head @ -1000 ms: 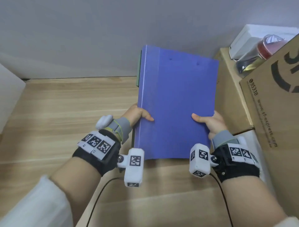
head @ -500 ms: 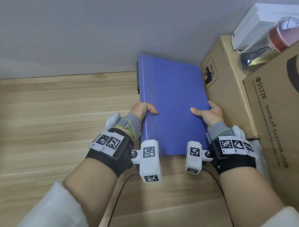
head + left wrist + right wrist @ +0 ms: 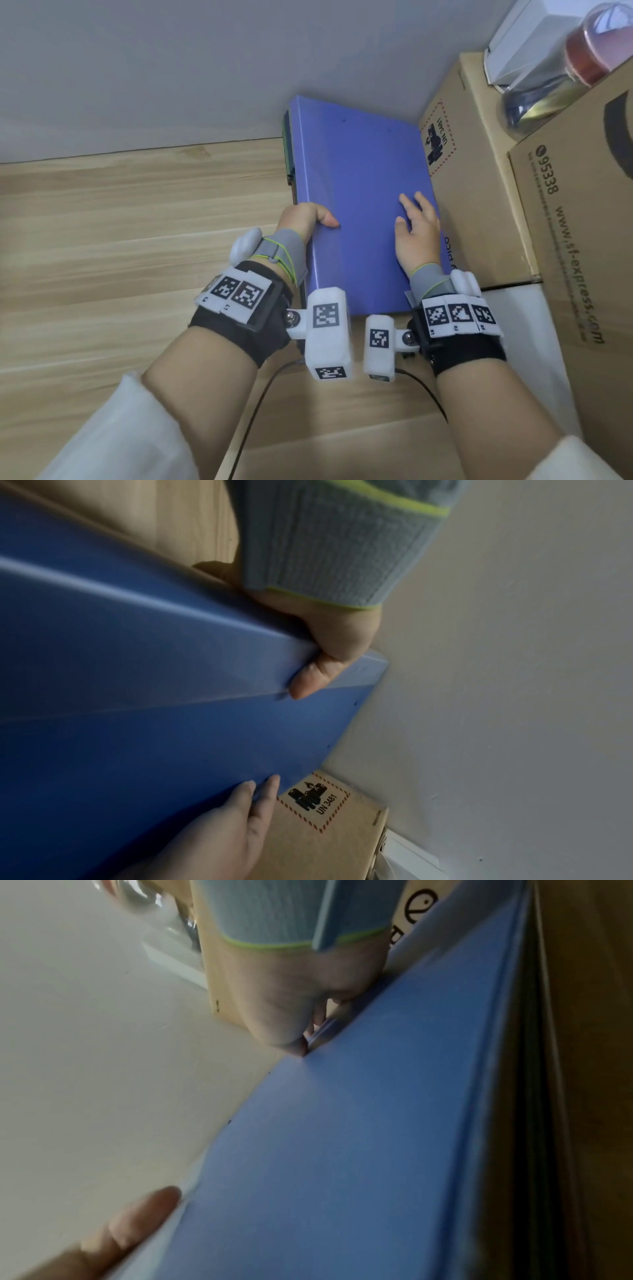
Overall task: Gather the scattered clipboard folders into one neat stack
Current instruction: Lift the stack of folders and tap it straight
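Note:
A blue clipboard folder [image 3: 359, 205] lies on top of a stack beside the wall, its right edge against a cardboard box. Dark and green folder edges [image 3: 287, 150] show under its far left side. My left hand [image 3: 301, 219] grips the folder's left edge, thumb on the cover; the left wrist view shows this thumb [image 3: 308, 680] pressing on the blue folder [image 3: 171, 723]. My right hand [image 3: 416, 226] rests flat on the cover near the right edge, fingers straight. In the right wrist view the blue folder [image 3: 342, 1137] fills the frame, with more edges stacked beneath it.
Cardboard boxes [image 3: 479, 192] stand directly right of the stack, with a white box [image 3: 520, 44] and a clear jar [image 3: 561, 78] on them. The wall [image 3: 205, 68] runs behind. Wooden tabletop [image 3: 120, 240] stretches to the left. A black cable [image 3: 253, 414] trails between my forearms.
The blue folder has come down from a raised tilt to lie flat on the stack against the box. My right hand has left the right edge and now lies flat on the cover.

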A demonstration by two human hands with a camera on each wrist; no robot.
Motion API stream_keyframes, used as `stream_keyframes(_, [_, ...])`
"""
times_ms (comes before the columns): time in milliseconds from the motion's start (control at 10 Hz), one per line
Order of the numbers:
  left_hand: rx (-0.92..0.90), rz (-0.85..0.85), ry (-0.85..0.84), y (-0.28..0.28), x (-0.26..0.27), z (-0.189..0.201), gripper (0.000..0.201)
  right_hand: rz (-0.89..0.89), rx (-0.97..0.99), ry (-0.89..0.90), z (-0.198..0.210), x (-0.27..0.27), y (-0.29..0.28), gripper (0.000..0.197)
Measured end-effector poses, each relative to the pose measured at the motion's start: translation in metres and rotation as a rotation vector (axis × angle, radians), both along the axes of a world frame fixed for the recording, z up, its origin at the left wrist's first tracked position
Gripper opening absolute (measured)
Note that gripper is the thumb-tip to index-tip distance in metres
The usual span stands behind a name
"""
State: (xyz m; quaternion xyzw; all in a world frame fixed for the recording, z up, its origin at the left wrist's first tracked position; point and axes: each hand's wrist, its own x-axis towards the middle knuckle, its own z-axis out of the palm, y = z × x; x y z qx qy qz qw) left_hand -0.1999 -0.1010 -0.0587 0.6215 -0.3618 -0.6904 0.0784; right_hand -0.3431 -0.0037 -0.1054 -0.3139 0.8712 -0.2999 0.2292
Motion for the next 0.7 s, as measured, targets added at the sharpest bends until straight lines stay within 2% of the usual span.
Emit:
stream_keyframes(200, [-0.075,0.060,0.039,0.006,0.002,0.013,0.064,0.045,0.006,-0.084,0.004,-0.009,-0.002,0.046])
stream_keyframes(300, [-0.138,0.054,0.069,0.010,0.006,0.012,0.074,0.033,0.035,-0.159,0.013,-0.004,-0.003,0.050])
stream_keyframes(400, [-0.136,-0.019,0.108,0.016,0.019,0.020,0.057,-0.001,0.058,-0.256,0.030,0.006,-0.006,0.052])
stream_keyframes(500, [-0.116,-0.042,0.160,0.012,0.038,0.027,0.021,-0.035,-0.019,-0.422,0.062,0.030,-0.016,0.045])
stream_keyframes(700, [-0.216,0.025,0.348,-0.001,0.088,0.074,0.013,0.067,-0.190,-0.707,0.130,0.100,-0.041,0.019])
